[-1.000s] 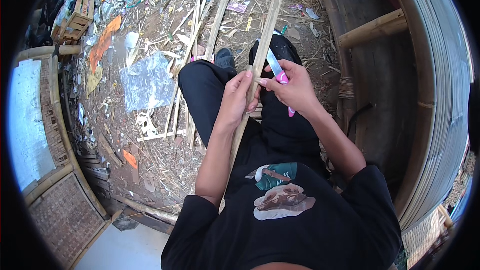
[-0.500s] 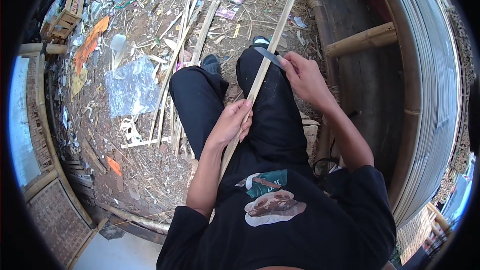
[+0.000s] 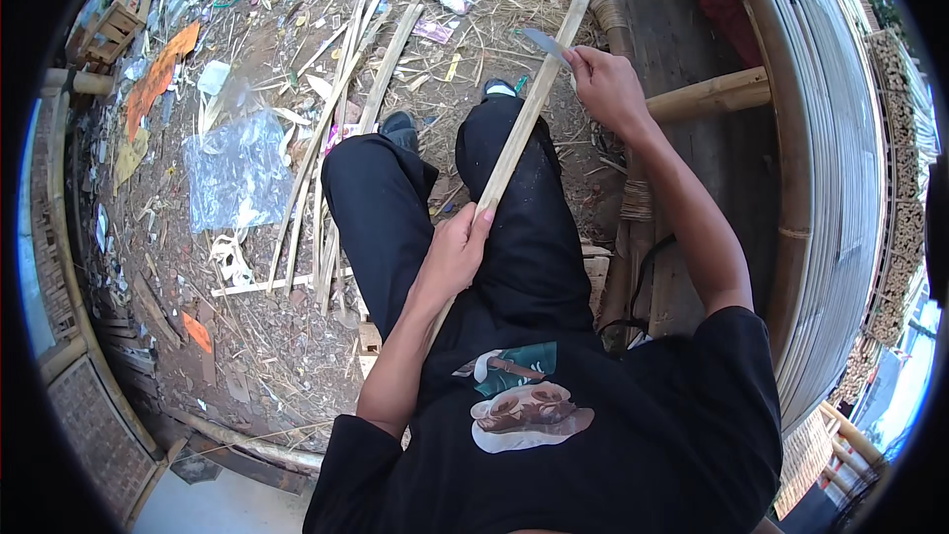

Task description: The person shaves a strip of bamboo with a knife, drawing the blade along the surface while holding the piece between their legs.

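Apparently partway through, has brown, litter-strewn ground [image 3: 282, 366] leftward of the fingers, bearing several narrow, pale wooden strips [image 3: 321, 136]; cannot tell whether finished or untouched. Grasps a long, flat, tan wooden strip [image 3: 522, 129] in clenched fingers of the left hand [image 3: 457, 249], with its far end beyond both hands. Lays a slim, silver-bladed knife [image 3: 545, 44] across it, clasped in curled fingers of the right hand [image 3: 611, 89]; cannot tell the amount left unworked.

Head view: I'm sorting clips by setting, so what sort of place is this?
Probably a rough outdoor yard: dirt ground strewn with litter, loose strips lying on it, and a bamboo pole at the right.
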Demonstrator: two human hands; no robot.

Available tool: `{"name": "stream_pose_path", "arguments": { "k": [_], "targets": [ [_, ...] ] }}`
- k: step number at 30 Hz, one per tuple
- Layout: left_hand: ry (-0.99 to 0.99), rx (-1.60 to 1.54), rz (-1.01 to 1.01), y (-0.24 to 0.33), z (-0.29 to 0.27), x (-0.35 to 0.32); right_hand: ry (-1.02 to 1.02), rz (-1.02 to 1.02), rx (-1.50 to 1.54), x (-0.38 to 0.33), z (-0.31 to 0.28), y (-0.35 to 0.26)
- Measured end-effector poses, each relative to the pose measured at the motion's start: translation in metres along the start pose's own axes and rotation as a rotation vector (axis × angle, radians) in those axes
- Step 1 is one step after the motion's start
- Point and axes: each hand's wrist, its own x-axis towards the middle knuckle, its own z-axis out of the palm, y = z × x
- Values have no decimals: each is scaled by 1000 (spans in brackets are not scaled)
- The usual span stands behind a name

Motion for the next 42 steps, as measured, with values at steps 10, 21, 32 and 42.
{"name": "stream_pose_path", "arguments": {
  "k": [10,21,32,42],
  "targets": [
    [69,206,10,9,0,-1,-10,-20,13,-8,4,-5],
    [37,111,18,2,1,1,-48,-38,57,-18,10,-7],
    [39,91,38,6,1,2,-77,-153,-7,-7,8,-2],
    [30,36,18,4,2,3,-21,-115,4,10,5,5]
  ]
}}
